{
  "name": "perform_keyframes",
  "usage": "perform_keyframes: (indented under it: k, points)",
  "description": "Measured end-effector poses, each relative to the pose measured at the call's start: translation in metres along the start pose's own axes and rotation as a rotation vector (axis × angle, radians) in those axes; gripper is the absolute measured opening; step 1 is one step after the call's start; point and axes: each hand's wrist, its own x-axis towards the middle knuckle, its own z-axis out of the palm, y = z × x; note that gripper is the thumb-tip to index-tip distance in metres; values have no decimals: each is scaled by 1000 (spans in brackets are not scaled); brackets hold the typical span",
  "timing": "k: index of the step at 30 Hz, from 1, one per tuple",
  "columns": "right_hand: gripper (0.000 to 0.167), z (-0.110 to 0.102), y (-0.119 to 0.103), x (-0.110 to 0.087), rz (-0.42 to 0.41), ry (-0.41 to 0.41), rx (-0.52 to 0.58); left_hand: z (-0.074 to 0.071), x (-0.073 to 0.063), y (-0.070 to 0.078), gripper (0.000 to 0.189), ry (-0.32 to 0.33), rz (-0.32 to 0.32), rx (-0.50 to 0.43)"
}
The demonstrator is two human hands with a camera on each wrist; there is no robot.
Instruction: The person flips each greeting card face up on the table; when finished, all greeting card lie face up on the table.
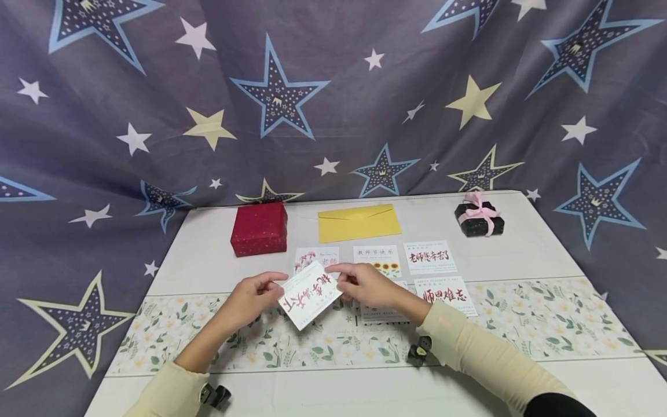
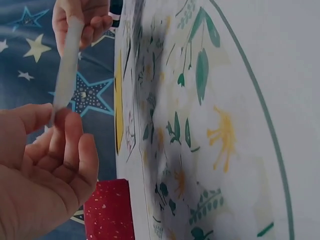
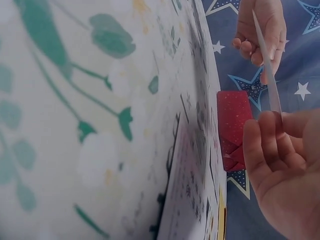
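Note:
A white greeting card (image 1: 311, 295) with red brush lettering is held tilted above the table between both hands. The left hand (image 1: 259, 294) pinches its left corner between thumb and fingers. At the opposite, upper right corner the right hand (image 1: 371, 285) pinches it the same way. Both wrist views show the card (image 2: 67, 70) nearly edge-on, with the left hand's fingertips (image 2: 64, 116) on one end. Under and behind the hands lie other cards: one with pink flowers (image 1: 315, 256), one with sunflowers (image 1: 377, 259), and one partly hidden by the right hand (image 1: 383, 313).
Two more red-lettered cards, an upper one (image 1: 430, 258) and a lower one (image 1: 446, 295), lie at the right. Farther back are a red box (image 1: 259, 229), a yellow envelope (image 1: 359, 223) and a black box (image 1: 480, 220) with a pink ribbon. A star-patterned curtain (image 1: 333, 116) hangs behind the table.

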Motion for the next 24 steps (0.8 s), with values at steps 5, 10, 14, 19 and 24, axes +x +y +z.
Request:
perform_keyframes:
  k: [5, 10, 14, 19, 24]
  points:
    - [35, 1, -4, 1, 21, 0, 16, 3, 2, 3, 33, -60, -21, -39]
    - [29, 1, -5, 1, 0, -1, 15, 5, 4, 4, 35, -109, -24, -108]
    - [27, 2, -5, 2, -29, -9, 9, 7, 5, 3, 36, -146, -3, -163]
    - [28, 2, -6, 3, -49, -17, 3, 10, 8, 2, 36, -150, -6, -156]
    - [28, 3, -8, 4, -81, -41, -12, 12, 10, 5, 38, -158, -6, -131]
